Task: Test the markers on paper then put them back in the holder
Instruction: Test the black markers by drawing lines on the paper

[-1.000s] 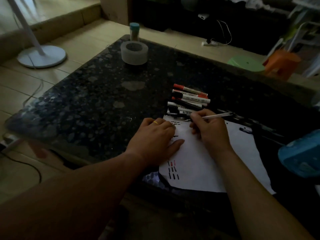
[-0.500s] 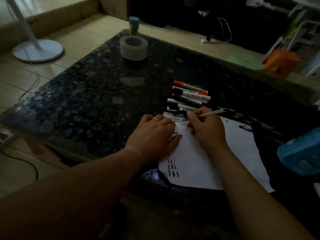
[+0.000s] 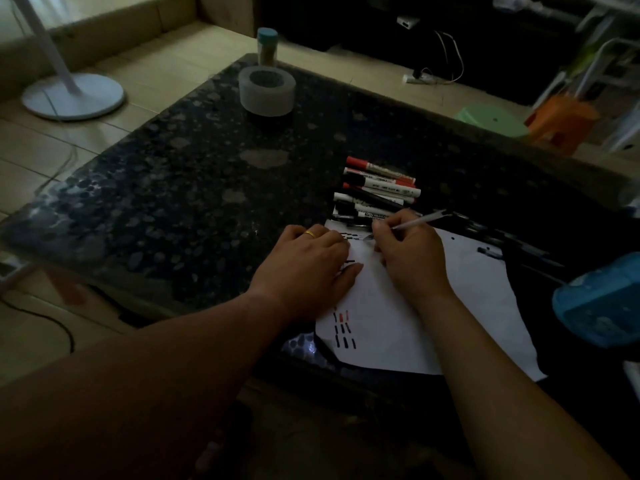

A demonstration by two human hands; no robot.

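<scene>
The right hand (image 3: pixel 412 258) is pinching a slim white marker (image 3: pixel 420 221), tip on the white paper sheet (image 3: pixel 391 327), while the left hand (image 3: pixel 308 265), fingers (image 3: pixel 332 242) flat together, is pressing it onto the dark speckled worktop (image 3: pixel 194 202).

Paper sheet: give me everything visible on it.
The paper is a white sheet lying flat near the front edge of the dark speckled table. Short black dashes and a little red sit near its lower-left corner, and more black dashes run along its far-left edge. The left hand presses flat on its left side. The right hand rests on it, holding a pen tip-down there. Loose markers lie just beyond.
</scene>
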